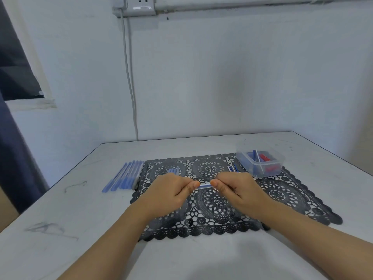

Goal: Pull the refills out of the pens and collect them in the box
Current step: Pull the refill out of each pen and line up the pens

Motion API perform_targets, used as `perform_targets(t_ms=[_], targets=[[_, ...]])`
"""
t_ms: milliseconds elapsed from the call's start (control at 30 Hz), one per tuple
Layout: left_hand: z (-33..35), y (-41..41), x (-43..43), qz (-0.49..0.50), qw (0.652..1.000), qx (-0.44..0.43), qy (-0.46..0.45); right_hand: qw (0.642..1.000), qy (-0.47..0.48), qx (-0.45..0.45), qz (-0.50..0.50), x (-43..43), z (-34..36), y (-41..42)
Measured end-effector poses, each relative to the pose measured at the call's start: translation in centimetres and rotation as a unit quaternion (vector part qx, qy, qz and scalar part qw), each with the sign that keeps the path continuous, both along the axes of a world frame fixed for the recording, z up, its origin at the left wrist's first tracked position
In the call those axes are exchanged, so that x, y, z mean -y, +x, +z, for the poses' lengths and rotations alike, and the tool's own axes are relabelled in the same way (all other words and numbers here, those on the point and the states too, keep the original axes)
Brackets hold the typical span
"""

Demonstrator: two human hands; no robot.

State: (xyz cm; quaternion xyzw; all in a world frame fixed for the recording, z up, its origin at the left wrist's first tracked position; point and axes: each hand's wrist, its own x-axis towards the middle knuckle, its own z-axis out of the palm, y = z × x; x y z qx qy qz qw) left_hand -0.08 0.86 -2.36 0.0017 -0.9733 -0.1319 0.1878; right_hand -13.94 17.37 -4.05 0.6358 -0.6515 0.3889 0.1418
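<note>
Over the middle of the black lace mat [282, 197], my left hand [171, 190] and my right hand [238, 188] both grip one blue pen [204, 185], held level between them. Only a short clear-and-blue stretch shows between my thumbs; the rest is hidden in my fists. A clear plastic box [260, 163] stands at the mat's far right corner, with blue and red pieces and a thin refill leaning inside. Several blue pens [125, 177] lie in a row on the table left of the mat. More blue pens [174, 170] peek out behind my left hand.
A few thin refills or pen parts [233, 168] lie on the mat just left of the box. The white table [70, 219] ends at a wall behind, with its left edge close to a dark curtain [12, 158]. A cable [131, 87] hangs down the wall.
</note>
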Motion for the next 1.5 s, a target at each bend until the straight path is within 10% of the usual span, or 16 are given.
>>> perform_targets(t_ms=[833,1167,1500], targets=[[-0.5,-0.5,0.7,0.009,0.994,-0.072,-0.079,0.983,0.021,0.179,0.033,0.0,0.1,0.6],[-0.3,-0.7,0.6,0.041,0.972,-0.134,-0.189,0.880,0.093,0.461,0.062,0.5,0.3,1.2],[-0.3,-0.5,1.2,0.021,0.993,-0.058,-0.105,0.931,0.081,0.352,-0.044,1.0,-1.0,0.6]])
